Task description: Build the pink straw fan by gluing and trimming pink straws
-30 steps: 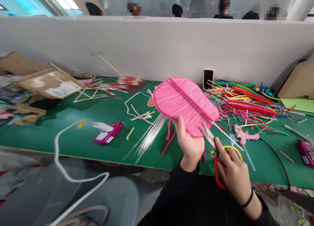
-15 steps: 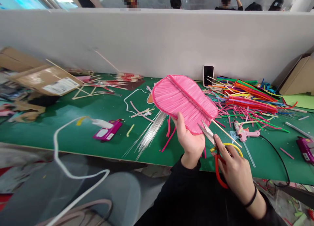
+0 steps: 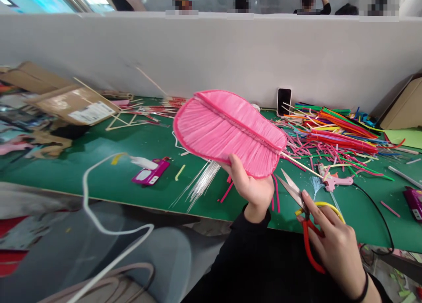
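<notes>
Pink straw leaf (image 3: 227, 129): gripped at its lower edge by my left hand (image 3: 252, 186), raised above the green table (image 3: 108, 180). Scissors (image 3: 305, 215), red and yellow handles: grasped in my right hand (image 3: 336, 246), blades parted, just beside the leaf's stick (image 3: 301, 166).

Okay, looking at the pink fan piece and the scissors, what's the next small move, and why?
Probably bring the scissors back to the lower edge of the pink fan piece. The right hand holds them with blades open, apart from the piece, while the left hand grips its lower rim above the green table.
</notes>
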The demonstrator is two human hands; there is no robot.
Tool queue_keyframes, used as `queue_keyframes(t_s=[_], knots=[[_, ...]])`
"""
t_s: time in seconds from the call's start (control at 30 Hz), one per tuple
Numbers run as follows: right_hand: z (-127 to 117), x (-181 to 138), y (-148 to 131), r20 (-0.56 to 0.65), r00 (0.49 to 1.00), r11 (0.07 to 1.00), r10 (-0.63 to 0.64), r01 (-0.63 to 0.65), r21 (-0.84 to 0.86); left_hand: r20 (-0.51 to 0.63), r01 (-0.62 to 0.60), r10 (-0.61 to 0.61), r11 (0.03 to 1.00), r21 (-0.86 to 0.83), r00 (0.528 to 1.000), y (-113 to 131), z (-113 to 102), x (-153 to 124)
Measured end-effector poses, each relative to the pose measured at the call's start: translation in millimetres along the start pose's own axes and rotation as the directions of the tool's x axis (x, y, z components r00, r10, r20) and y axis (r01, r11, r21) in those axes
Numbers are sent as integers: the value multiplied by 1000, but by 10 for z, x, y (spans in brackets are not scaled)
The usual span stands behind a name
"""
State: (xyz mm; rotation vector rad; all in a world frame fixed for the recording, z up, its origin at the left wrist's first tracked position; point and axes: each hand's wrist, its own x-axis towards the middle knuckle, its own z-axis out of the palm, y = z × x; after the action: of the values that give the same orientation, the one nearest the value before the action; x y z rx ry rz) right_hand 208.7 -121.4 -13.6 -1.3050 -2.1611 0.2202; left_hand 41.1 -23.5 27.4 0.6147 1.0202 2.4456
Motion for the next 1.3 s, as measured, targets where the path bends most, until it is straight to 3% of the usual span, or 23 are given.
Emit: queue_keyframes(t_s=[0.1,0.27,0.6,0.9,1.17,1.3], knots=[[43,1,-6,-3,1000,1000,-22,22,-7,-39,-54,55,998,19,998,-27,-30,-23],[90,31,4,-9,1000,1000,-21,21,2,-26,-35,35,999,-26,999,-24,-41,-59],[160,3,22,9,1000,998,11,-12,64,26,-39,38,998,45,999,-16,-35,-73],[172,4,43,9,1000,995,9,-10,96,-35,54,-56,997,-49,998,2,-11,-75],[185,7,40,-38,998,998,-52,51,-28,-38,118,-120,991,-64,992,-24,-51,-75],[164,19,82,-66,995,986,-81,70,-154,-31,58,-60,997,-59,998,-30,-27,-77]])
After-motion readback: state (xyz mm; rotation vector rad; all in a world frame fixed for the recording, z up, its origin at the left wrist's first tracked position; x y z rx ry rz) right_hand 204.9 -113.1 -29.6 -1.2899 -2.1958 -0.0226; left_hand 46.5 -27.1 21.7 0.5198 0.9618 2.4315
